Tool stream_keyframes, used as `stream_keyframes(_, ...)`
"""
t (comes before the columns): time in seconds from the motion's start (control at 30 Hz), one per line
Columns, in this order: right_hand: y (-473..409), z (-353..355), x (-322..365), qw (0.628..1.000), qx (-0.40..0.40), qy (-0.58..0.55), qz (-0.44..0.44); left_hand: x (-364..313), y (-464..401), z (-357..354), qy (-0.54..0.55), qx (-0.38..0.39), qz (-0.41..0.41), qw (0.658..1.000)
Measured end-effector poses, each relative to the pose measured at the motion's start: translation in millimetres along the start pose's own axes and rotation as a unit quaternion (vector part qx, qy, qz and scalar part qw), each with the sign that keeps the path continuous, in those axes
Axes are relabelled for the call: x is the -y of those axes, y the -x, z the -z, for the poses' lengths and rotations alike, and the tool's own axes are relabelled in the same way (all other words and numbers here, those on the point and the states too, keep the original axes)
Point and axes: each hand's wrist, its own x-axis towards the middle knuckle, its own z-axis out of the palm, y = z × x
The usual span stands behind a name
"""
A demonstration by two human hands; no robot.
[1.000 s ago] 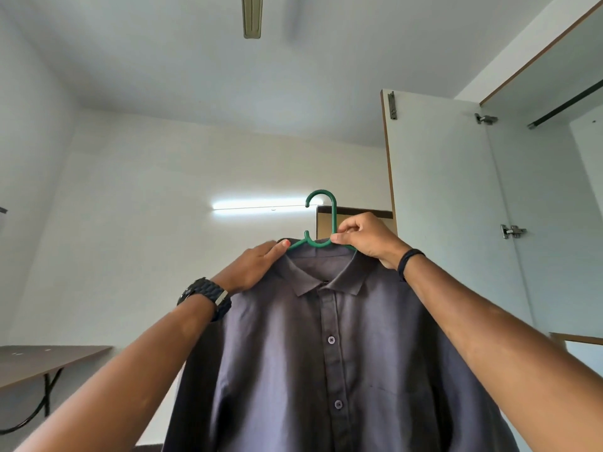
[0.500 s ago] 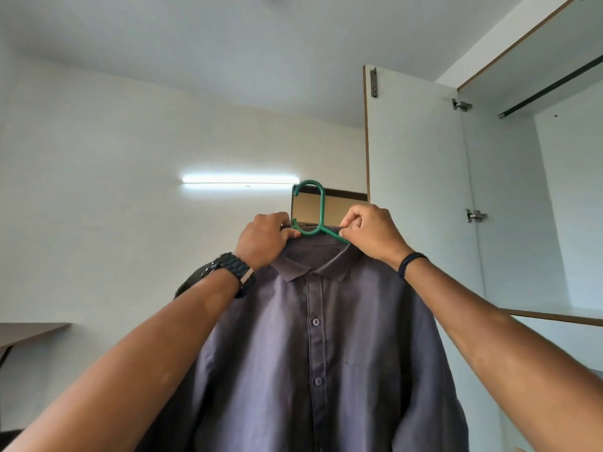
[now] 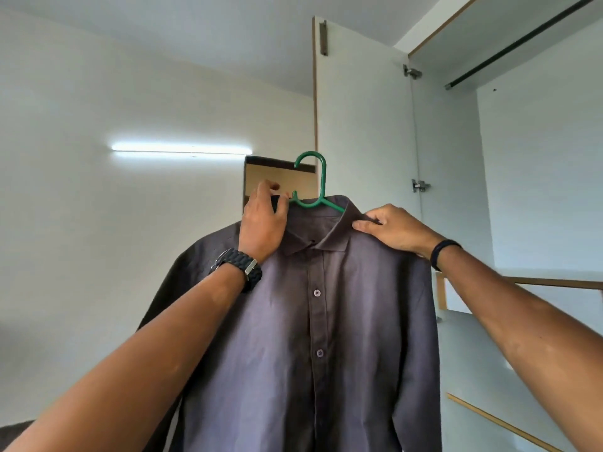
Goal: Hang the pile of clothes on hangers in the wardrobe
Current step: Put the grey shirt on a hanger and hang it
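Observation:
A dark grey button-up shirt (image 3: 326, 321) hangs in front of me on a green plastic hanger (image 3: 321, 181), whose hook rises above the collar. My left hand (image 3: 262, 223) grips the hanger at the left side of the collar and holds it up. My right hand (image 3: 388, 228) pinches the shirt's right shoulder beside the collar. The wardrobe's dark hanging rail (image 3: 522, 40) runs across the upper right, above and to the right of the hanger.
The open white wardrobe door (image 3: 362, 125) stands just behind the shirt, with hinges on its right edge. A wooden-edged wardrobe shelf (image 3: 554, 283) lies at the right behind my forearm. A lit tube light (image 3: 179, 148) is on the far wall.
My right hand slid from the hanger's neck out to the shirt's right shoulder. The view has turned right, showing more of the wardrobe, and the shirt sits spread on the hanger.

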Motion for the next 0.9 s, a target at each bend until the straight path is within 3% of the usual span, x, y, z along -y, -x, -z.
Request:
stream_keyframes(0.17, 5, 26, -92, 0.996, -0.062, 0.057, -0.030, 6, 11, -103, -0.022, 0.091, -0.032, 0.995)
stream_keyframes(0.33, 5, 61, -189, 0.991, -0.049, 0.107, -0.064, 11, 19, -213, 0.025, 0.194, -0.015, 0.981)
stream_keyframes(0.57, -20, 110, -303, 0.987, 0.001, 0.110, -0.115, -1, 2, -357, 0.070, 0.207, -0.005, 0.976)
stream_keyframes(0.73, -42, 182, -330, 0.980, 0.039, 0.089, -0.172, -53, -35, -427, 0.099, 0.162, 0.023, 0.982)
stream_keyframes(0.9, -73, 298, -330, 0.959, 0.054, 0.111, -0.254, -127, -114, -475, 0.126, 0.172, 0.011, 0.977)
